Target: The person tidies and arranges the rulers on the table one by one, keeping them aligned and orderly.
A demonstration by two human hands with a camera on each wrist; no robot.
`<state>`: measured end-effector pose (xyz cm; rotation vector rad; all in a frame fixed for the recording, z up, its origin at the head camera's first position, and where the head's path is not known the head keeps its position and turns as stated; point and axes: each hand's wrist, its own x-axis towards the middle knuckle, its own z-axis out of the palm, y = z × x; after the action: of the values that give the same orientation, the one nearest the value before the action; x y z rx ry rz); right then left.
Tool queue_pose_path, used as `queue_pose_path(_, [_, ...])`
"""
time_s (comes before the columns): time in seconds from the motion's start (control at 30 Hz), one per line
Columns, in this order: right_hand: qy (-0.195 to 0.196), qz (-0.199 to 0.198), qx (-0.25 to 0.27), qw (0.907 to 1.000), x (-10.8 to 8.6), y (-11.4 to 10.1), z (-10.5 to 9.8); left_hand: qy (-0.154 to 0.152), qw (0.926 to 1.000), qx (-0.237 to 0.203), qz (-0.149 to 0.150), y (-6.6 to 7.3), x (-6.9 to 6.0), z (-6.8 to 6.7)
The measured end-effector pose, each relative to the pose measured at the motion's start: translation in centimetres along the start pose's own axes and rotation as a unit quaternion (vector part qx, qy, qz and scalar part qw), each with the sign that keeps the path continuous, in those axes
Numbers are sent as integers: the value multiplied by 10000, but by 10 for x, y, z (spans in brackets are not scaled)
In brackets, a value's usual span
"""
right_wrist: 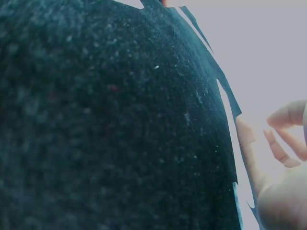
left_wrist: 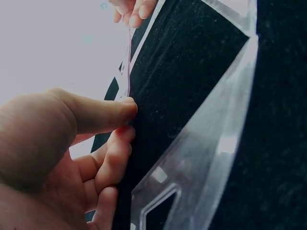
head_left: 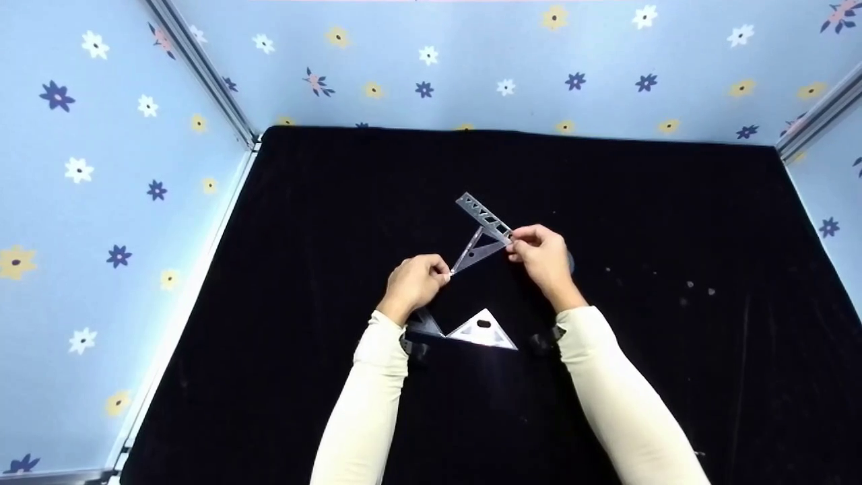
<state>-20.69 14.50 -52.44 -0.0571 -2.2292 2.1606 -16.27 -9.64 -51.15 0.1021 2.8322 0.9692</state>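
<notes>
My left hand (head_left: 416, 281) pinches the lower left corner of a clear set square (head_left: 479, 253) between thumb and fingertips. At that set square's right corner, the thumb and fingers of my right hand (head_left: 542, 256) pinch it, and they also cover the near end of a clear ruler (head_left: 481, 214) with cut-out shapes. The ruler slants up and left along the set square's top. In the left wrist view, the held set square (left_wrist: 125, 72) shows nearly edge-on between the hands. Glare washes out my right hand (right_wrist: 283, 167) in the right wrist view.
Nearer the body lies a second clear set square (head_left: 486, 331) with an oval hole. Its left tip meets another set square (head_left: 427, 326), partly hidden by the left wrist. A bluish curved edge (head_left: 571, 261) shows behind the right hand. Black cloth (head_left: 323, 202) covers the table; flowered walls surround it.
</notes>
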Motion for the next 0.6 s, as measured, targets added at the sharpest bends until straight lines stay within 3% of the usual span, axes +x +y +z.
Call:
queue_pose_path(0.3, [0,50,-141,9999,-7,-2,-3,148,9998,-112,4,0,-2,2])
queue_pose_path(0.6, [26,47,-38,10000,-14,-3,-6,237,9978,-612,-10,-1,-5,3])
